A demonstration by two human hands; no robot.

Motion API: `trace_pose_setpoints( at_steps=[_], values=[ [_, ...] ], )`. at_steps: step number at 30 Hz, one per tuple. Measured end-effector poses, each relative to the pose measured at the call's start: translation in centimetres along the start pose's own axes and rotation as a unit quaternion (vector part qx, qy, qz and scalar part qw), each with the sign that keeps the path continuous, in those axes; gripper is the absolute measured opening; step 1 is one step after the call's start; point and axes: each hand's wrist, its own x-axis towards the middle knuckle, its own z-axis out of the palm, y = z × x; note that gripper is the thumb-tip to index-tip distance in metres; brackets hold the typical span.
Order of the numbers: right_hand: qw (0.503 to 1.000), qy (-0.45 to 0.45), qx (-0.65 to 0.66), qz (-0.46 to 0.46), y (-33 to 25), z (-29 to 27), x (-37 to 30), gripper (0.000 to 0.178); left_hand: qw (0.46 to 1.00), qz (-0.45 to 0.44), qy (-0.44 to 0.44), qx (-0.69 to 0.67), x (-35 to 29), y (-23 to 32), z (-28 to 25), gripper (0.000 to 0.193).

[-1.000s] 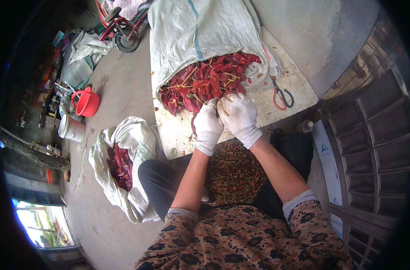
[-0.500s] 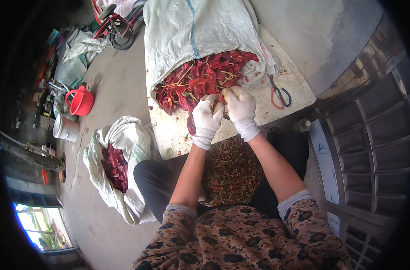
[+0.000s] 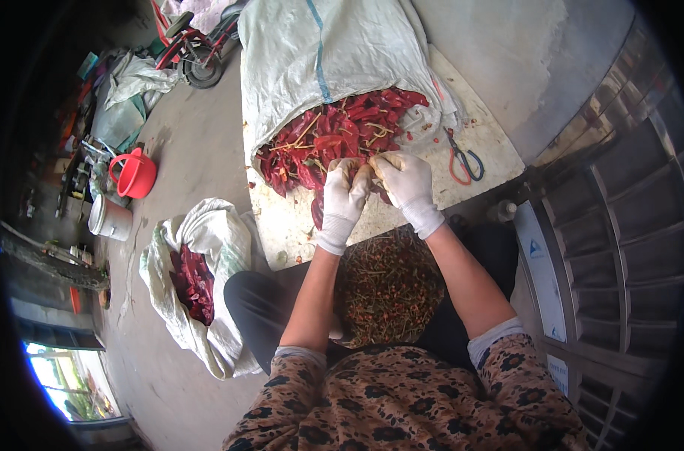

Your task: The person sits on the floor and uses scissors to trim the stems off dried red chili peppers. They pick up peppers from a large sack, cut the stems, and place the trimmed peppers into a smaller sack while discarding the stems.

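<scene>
— At the mouth of the big woven sack (image 3: 334, 52), what are we listing?
— Dried red chillies (image 3: 334, 135), wrinkled and glossy, spilling onto the pale counter (image 3: 282, 218) so they are lying within reach.

— And the hands?
— We are logging the left hand (image 3: 343, 199) and right hand (image 3: 407, 184), both in white cotton gloves, pinching closed together on one chilli at the heap's near edge, close over the lap.

— Why there?
— Probably so scraps are dropping into the speckled pile of stems (image 3: 387, 289) below.

— Others?
— Orange-handled scissors (image 3: 462, 161) lying idle; a second sack (image 3: 199, 282) of chillies sitting open on the floor beside a red bucket (image 3: 135, 174).
</scene>
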Motion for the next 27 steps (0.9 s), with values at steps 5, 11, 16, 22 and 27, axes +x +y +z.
trace_pose_setpoints(
  at_steps=[5,11,16,22,27],
  values=[
    [0.991,0.05,-0.072,-0.105,0.1,0.2,0.0,0.023,0.99,-0.078,0.01,-0.117,0.5,0.7,1.0,0.033],
    [0.939,0.108,-0.229,-0.232,0.4,0.3,0.1,0.015,0.993,-0.059,0.019,-0.105,0.1,2.6,1.2,0.03],
    [0.978,0.087,-0.048,-0.183,1.0,1.1,0.6,0.016,0.973,-0.094,0.051,-0.205,-0.2,2.7,0.8,0.021],
    [0.837,-0.001,0.494,0.235,2.2,1.9,1.2,0.016,0.854,-0.098,0.1,-0.502,0.4,1.1,1.8,0.016],
    [0.867,0.198,0.434,0.144,0.7,-1.8,3.1,0.017,0.79,-0.154,0.142,-0.576,0.4,-1.0,0.4,0.017]
  ],
)
